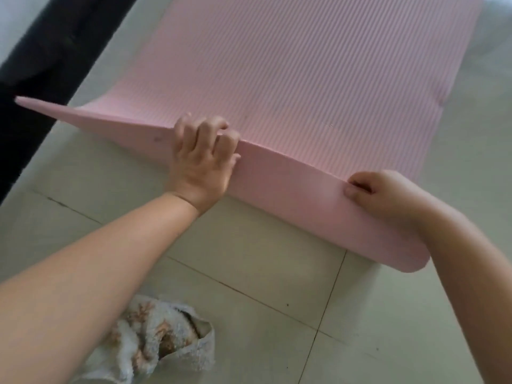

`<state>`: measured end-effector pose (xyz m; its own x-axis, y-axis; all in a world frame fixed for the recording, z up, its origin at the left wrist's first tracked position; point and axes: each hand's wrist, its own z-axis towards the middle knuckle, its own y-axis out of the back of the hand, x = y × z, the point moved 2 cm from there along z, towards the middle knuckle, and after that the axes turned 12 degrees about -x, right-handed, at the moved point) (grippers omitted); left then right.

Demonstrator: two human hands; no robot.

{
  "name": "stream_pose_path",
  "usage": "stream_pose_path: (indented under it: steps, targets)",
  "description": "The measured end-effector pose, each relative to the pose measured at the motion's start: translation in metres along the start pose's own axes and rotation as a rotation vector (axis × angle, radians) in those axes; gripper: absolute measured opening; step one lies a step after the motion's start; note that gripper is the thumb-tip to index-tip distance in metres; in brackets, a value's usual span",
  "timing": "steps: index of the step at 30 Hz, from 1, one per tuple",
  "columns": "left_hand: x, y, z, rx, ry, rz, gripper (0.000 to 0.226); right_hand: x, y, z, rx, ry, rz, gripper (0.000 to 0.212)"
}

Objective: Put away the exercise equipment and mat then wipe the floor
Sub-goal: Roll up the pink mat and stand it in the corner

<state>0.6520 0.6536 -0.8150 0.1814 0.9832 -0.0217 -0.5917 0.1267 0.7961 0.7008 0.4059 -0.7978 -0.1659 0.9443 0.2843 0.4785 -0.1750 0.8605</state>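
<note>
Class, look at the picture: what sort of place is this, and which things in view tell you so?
Probably a room at home used for exercise: a pink exercise mat lies on a pale tiled floor, with a patterned cloth beside it.

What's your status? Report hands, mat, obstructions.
Left hand and right hand both grip the pink mat at its lifted near edge. Mat otherwise flat, unrolled. Crumpled cloth on floor tiles nearby, clear of mat.

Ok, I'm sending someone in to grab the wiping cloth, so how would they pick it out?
Start at the pink mat spread over the tiled floor, its near edge lifted by both hands. On the tiles nearer the person, under the left forearm, lies the cloth: a crumpled white rag with a faded brownish print, the only fabric there.
</note>
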Motion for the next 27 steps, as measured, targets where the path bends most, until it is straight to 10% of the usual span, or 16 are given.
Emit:
stream_pose_path:
  steps: [3, 9, 14, 20, 27]
  targets:
    - [-0.013, -0.027, 0.032, 0.283, 0.003, 0.096, 0.006, -0.015, 0.007, 0.034, -0.114, -0.100, -0.050, 0.030]
    - [-0.025, -0.043, 0.031, 0.840, 0.079, 0.018, 0.085, -0.033, -0.011, 0.042, -0.349, -0.148, -0.115, 0.032]
    - [-0.025, -0.037, 0.020, 1.068, -0.111, 0.173, 0.106, -0.022, -0.029, -0.001, -0.850, 0.328, -0.094, 0.034]
    - [-0.023, -0.035, 0.030, 1.052, 0.001, 0.283, 0.095, -0.020, -0.067, -0.032, -0.386, 0.375, -0.297, 0.117]
    - [0.008, -0.026, 0.034, 1.018, 0.083, 0.371, 0.092, -0.003, -0.064, -0.012, -0.357, 0.207, -0.365, 0.114]
